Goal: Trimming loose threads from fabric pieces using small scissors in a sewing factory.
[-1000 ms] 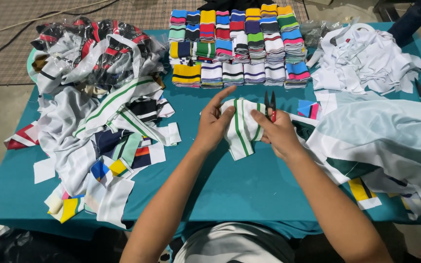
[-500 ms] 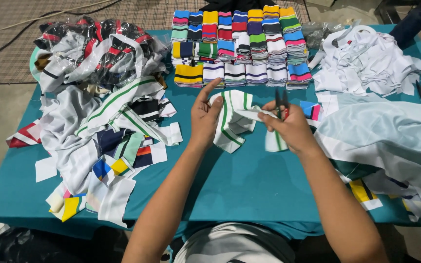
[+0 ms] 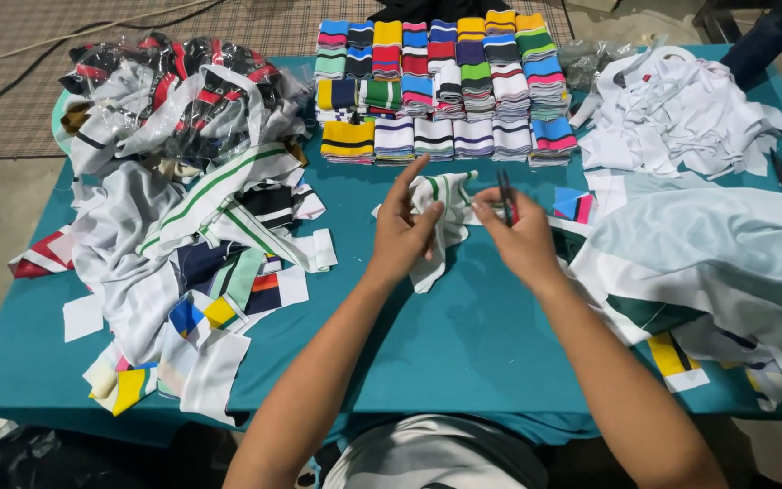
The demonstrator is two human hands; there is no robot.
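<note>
My left hand (image 3: 405, 231) pinches a white knit strip with green stripes (image 3: 441, 204), which hangs folded over the teal table (image 3: 463, 335). My right hand (image 3: 519, 234) holds the strip's other end and also grips a small pair of dark scissors (image 3: 505, 197) that point away from me. Both hands sit close together at the middle of the table, a little in front of the stacked striped pieces.
Neat rows of folded striped knit pieces in many colours (image 3: 436, 81) lie at the back. A loose heap of striped strips (image 3: 192, 208) fills the left. White fabric scraps (image 3: 681, 109) and a pale cloth (image 3: 726, 254) cover the right.
Both hands lifted the striped strip off the table and moved it slightly away from me. The strip has unfolded somewhat and now hangs between the hands.
</note>
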